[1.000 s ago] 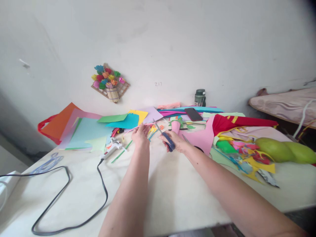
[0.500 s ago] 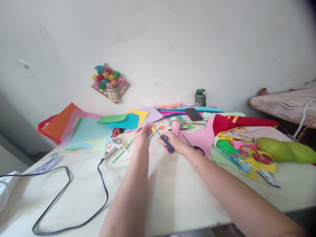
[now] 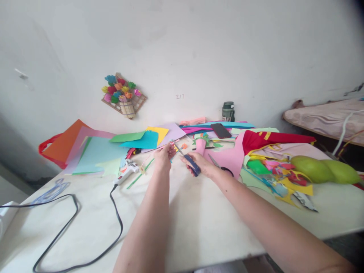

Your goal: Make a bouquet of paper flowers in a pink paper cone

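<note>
My left hand [image 3: 164, 156] is closed in a pinch at the middle of the table; a small pinkish bit shows at its fingertips, too small to make out. My right hand [image 3: 199, 163] grips a blue-handled tool with a slim metal shaft [image 3: 192, 165]. The shaft points up and left, its tip at the left fingertips. Beyond the hands lies a small orange paper piece [image 3: 184, 146]. A pink paper sheet [image 3: 224, 158], partly rolled, lies to the right with black-handled scissors [image 3: 215, 161] on it. Left of my left hand are a white glue gun [image 3: 127, 170] and a green strip [image 3: 139, 177].
A black cord [image 3: 120, 223] loops over the left of the table. Coloured paper sheets [image 3: 99, 153], a phone [image 3: 220, 131] and a bottle [image 3: 228, 111] are toward the wall. Paper scraps [image 3: 290, 189] and green fruits [image 3: 313, 169] lie right. A paper flower decoration [image 3: 125, 94] hangs on the wall.
The whole view has shifted slightly, so things appear a little further left. Both hands keep nearly the same pose, with the tool tip still at the left fingertips.
</note>
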